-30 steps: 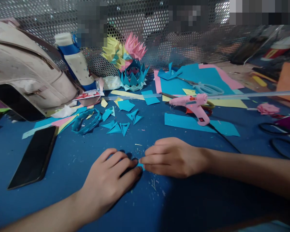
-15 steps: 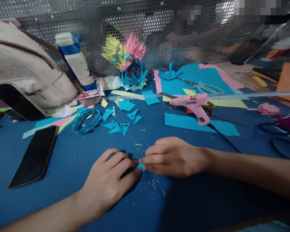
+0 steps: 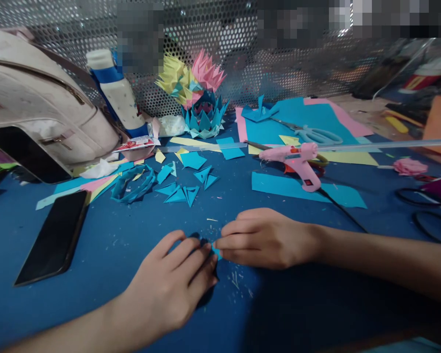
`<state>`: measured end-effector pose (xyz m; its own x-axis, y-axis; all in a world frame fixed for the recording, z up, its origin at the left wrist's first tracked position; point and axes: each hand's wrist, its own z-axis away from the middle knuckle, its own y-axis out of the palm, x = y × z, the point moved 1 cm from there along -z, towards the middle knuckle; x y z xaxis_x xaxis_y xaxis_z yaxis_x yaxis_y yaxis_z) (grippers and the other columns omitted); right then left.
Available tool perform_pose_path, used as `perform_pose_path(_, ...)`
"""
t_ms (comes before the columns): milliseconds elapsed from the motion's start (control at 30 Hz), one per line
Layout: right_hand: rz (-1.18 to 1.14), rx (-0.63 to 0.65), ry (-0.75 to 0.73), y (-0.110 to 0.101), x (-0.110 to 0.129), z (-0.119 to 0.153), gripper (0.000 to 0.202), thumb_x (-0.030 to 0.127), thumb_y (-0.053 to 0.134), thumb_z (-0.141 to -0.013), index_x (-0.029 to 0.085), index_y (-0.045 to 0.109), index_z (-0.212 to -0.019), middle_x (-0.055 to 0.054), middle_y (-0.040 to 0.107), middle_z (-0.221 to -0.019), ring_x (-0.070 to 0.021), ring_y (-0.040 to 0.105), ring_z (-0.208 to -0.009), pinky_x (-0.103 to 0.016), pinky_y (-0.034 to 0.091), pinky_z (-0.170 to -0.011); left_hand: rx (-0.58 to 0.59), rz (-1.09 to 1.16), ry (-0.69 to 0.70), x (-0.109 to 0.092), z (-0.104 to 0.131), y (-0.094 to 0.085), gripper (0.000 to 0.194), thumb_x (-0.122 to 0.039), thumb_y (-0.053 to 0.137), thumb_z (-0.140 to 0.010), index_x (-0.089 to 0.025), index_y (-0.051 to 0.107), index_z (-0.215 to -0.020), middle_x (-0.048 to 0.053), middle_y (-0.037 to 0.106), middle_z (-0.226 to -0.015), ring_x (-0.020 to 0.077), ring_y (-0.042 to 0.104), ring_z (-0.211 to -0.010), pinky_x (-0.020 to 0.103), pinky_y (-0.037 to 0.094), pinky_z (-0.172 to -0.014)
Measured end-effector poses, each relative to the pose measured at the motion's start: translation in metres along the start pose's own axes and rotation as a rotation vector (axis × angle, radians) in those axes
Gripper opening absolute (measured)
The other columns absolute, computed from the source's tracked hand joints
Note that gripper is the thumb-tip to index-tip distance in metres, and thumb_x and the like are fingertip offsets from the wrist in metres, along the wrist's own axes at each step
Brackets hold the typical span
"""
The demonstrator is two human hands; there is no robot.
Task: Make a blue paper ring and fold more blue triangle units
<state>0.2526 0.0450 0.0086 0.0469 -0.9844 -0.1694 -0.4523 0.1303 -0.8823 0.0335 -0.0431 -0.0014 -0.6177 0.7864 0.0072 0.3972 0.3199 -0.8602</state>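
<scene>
A small piece of blue paper (image 3: 216, 252) lies on the blue table (image 3: 106, 314), mostly hidden under fingertips. My left hand (image 3: 172, 279) bends its fingers round the paper's left side, with fingertips pressed down at it. From the right, my right hand (image 3: 260, 239) has its fingers together and closed on the paper's other side. The two hands nearly touch. Beyond them lie folded blue paper triangles (image 3: 183, 194), a blue paper ring (image 3: 133, 184) and a blue paper strip (image 3: 338, 193).
A pink glue gun (image 3: 297, 159) with a black cord rests behind my right hand. Scissors (image 3: 316, 134) lie on coloured sheets. Folded paper flowers (image 3: 202, 108) stand at the back. At left are a phone (image 3: 53, 238), a bottle (image 3: 119, 95) and a pale backpack (image 3: 59, 103).
My left hand has shifted slightly toward me, its thumb lower and off the blue paper. My right hand has barely moved. The view has moved very slightly.
</scene>
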Motion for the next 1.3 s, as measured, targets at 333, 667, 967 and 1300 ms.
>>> perform_pose_path(333,-0.103,0.057,0.077,-0.004,0.002,0.001,0.03,0.022,0.041,-0.106,0.019,0.071,-0.099,0.001,0.073,-0.114,-0.0153,0.063,-0.106,-0.031,0.048,-0.074,0.028,-0.261,0.029,-0.026,0.005,-0.005,0.034,-0.018,0.041,-0.105,-0.005,0.072,-0.106,0.014,0.077,-0.098,0.0249,0.067,-0.09,0.041,0.041,-0.092)
perform_pose_path(667,-0.082,0.229,0.314,0.005,0.019,-0.007,0.036,0.045,0.048,-0.102,0.023,0.06,-0.127,-0.003,0.065,-0.13,-0.0226,0.056,-0.117,-0.039,0.048,-0.088,0.03,-0.26,0.037,-0.027,0.008,-0.007,0.034,-0.017,0.041,-0.104,-0.007,0.073,-0.101,0.012,0.077,-0.099,0.0249,0.067,-0.093,0.04,0.042,-0.092)
perform_pose_path(967,0.028,0.29,0.402,-0.016,0.021,-0.013,0.024,0.036,0.056,-0.098,0.019,0.072,-0.091,-0.007,0.064,-0.13,-0.0272,0.052,-0.126,-0.042,0.051,-0.088,0.045,-0.183,-0.024,-0.022,0.004,-0.008,0.036,-0.019,0.041,-0.104,-0.009,0.073,-0.09,0.012,0.076,-0.097,0.0235,0.064,-0.085,0.04,0.043,-0.087)
perform_pose_path(1300,-0.031,0.283,0.401,-0.005,0.012,-0.012,0.027,0.041,0.058,-0.096,0.015,0.064,-0.09,-0.008,0.065,-0.092,-0.0222,0.054,-0.089,-0.035,0.042,-0.072,0.19,0.121,-0.164,0.011,-0.009,-0.005,0.029,-0.041,0.05,-0.101,-0.013,0.059,-0.103,0.007,0.064,-0.089,0.024,0.057,-0.081,0.039,0.041,-0.075)
